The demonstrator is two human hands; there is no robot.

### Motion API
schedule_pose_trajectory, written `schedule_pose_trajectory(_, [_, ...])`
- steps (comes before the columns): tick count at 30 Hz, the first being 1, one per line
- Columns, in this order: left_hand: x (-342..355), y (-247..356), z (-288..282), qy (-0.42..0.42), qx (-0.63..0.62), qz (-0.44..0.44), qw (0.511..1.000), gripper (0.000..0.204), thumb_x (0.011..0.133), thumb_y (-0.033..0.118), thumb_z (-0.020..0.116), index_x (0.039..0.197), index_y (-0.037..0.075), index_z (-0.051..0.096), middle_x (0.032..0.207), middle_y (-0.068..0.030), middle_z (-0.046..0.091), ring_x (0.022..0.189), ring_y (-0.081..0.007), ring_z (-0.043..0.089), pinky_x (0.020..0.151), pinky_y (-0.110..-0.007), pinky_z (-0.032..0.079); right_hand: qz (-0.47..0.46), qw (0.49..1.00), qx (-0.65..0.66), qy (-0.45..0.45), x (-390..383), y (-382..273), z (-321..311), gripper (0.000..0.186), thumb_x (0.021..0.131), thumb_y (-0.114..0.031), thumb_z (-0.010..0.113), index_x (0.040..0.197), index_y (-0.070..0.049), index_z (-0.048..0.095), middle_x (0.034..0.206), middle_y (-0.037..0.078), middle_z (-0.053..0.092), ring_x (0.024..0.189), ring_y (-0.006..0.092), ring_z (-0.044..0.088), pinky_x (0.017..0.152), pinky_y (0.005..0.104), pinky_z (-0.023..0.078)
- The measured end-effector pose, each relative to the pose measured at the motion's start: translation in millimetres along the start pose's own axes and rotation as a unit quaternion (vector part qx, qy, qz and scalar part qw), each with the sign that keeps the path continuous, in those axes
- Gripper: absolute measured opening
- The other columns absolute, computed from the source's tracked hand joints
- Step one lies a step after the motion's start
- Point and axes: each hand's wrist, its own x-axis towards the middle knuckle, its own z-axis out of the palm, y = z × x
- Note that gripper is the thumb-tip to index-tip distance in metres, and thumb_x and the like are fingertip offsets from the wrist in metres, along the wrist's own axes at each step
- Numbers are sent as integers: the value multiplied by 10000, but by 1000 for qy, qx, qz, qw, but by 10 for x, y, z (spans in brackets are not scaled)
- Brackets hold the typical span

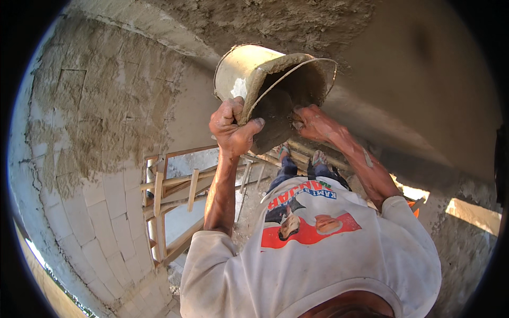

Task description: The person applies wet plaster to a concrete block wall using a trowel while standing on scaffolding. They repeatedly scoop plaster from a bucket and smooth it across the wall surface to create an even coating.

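Mortar fills the tilted bucket (254,74) that I see raised in front of the wall, above the person's chest. The bucket is pale and smeared with grey mortar, its mouth turned toward the camera and down to the right, with a thin wire handle running across the opening.

The left hand (233,127) grips the bucket at the lower rim: the thumb lies over the edge and the fingers are wrapped on the outside wall. It is closed on the bucket, not loose. The right hand (313,122) reaches into the mouth of the bucket, fingers bent and pressed into the wet mortar (275,114) inside. I cannot tell if this hand holds a lump or only touches the mass, because the fingertips are hidden in it.

Behind the bucket the wall (424,95) is covered with fresh grey plaster at the right and top. At the left I see a wall of pale blocks (106,212) with rough patches of plaster on it. Below the left forearm stands a wooden scaffold frame (169,196) made from thin planks. The person wears a white shirt (318,249) with a red and blue print, and the two feet (302,156) show far below, just under the bucket.
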Motion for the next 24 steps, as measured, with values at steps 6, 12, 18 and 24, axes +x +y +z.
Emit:
schedule_pose_trajectory(6, [7, 160, -193, -11, -46, -55, 997, 367, 579, -65, 766, 742, 82, 472, 697, 42, 436, 667, -85, 376, 603, -263, 345, -51, 991, 122, -11, -42, -57, 241, 395, 952, -192, 675, 1274, 36, 646, 1158, 280, 720, 1093, 419, 700, 947, 471, 526])
schedule_pose_trajectory(12, [-228, -228, -145, 141, -98, -102, 980, 332, 567, -67, 753, 763, 81, 531, 742, 51, 547, 681, -83, 469, 653, -241, 418, -27, 986, 166, -14, -182, -460, 315, 492, 909, -231, 744, 1313, 29, 640, 1179, 249, 720, 1077, 329, 705, 954, 418, 528])
schedule_pose_trajectory(18, [-459, -436, -41, 322, -131, -116, 931, 331, 792, -89, 788, 814, 113, 526, 772, 39, 613, 693, -67, 551, 697, -251, 488, -38, 986, 164, 21, -208, -509, 312, 537, 901, -315, 783, 1250, 59, 621, 1074, 261, 718, 1020, 300, 705, 909, 427, 532])
schedule_pose_trajectory(24, [-887, -837, -231, 476, -162, -147, 852, 309, 875, -95, 740, 912, 112, 514, 948, -44, 653, 811, -134, 623, 747, -309, 544, -111, 984, -129, 59, 0, -749, -308, 460, 954, -369, 721, 1106, 53, 622, 1057, 289, 685, 988, 459, 681, 838, 512, 541])
